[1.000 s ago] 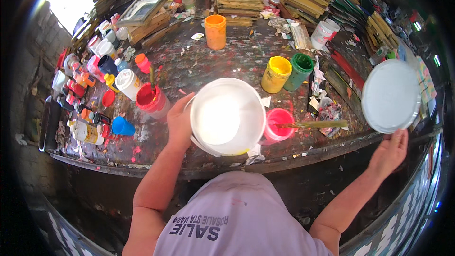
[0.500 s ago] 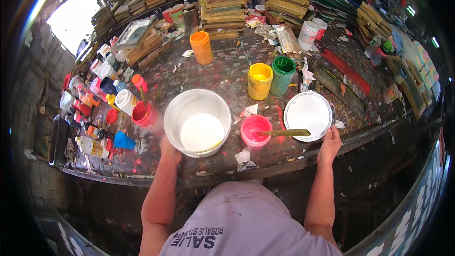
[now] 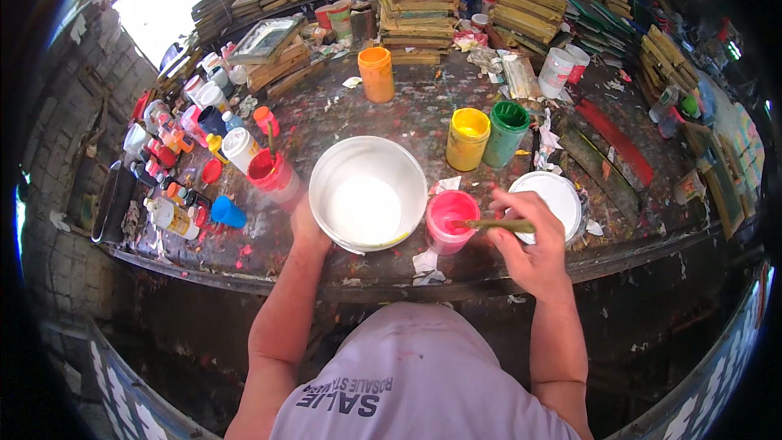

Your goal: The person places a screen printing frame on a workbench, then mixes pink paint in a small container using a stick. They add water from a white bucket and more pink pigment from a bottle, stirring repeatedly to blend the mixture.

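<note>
We record the right hand (image 3: 531,251) closed around the near end of a thin wooden stirring stick (image 3: 498,226), fingers curled narrow about it; the stick's long axis runs almost level, left to right, with its far tip resting in the small round pink paint pot (image 3: 450,220) just left of the knuckles. The pot sits at the bench's near edge, between the large white plastic bucket of white paint (image 3: 368,193) and the flat round white lid (image 3: 552,200), which the right hand partly covers. The left hand (image 3: 308,224) rests against the bucket's left wall; its fingers are hidden behind the rim, so we cannot tell how they are set. The right hand is plainly the nearer to pot and stick. The paint-spattered dark workbench (image 3: 407,118) also carries a yellow jar (image 3: 467,138) and a green jar (image 3: 507,132) side by side beyond the pot, and a red cup (image 3: 272,175) left of the bucket. The stick's tip is lost in the pink paint, and small bottles at far left blur together.
</note>
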Motion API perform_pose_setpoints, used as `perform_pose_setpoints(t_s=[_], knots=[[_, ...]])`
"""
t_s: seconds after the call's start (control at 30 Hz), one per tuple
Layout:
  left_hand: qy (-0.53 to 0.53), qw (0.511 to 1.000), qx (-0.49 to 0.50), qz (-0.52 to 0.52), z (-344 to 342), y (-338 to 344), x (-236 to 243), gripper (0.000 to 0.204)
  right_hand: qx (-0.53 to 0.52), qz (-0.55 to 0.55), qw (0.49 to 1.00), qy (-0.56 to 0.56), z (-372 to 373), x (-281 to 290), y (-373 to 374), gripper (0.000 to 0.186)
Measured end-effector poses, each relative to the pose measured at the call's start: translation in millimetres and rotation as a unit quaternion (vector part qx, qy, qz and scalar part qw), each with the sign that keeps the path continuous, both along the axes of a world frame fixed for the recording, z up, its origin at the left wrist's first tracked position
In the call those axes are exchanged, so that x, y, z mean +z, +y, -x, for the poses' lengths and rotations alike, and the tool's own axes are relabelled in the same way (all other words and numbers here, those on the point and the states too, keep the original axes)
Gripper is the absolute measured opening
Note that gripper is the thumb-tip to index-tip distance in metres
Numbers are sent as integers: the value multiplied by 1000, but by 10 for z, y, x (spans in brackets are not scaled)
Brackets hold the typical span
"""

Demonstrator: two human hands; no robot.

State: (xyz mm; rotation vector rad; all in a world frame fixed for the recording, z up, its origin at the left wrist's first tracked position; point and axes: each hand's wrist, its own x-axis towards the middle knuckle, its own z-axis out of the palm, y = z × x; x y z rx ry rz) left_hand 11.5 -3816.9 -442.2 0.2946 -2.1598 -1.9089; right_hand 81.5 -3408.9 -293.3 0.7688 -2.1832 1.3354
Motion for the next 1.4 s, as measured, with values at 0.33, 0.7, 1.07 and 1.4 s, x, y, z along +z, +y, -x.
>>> perform_pose_setpoints(t_s=[0.33,0.7,1.07,1.4], knots=[[216,971,65,74,212,-31,1334,32,-90,16,994,54,93,379,-119,5],[309,950,-42,35,340,515,1844,31,-82,50,995,32,-51,392,-109,13],[414,898,-83,124,358,865,2037,32,-108,60,992,2,-104,257,-71,10],[488,833,-89,246,304,968,2236,34,-133,59,988,42,-113,115,-69,14]])
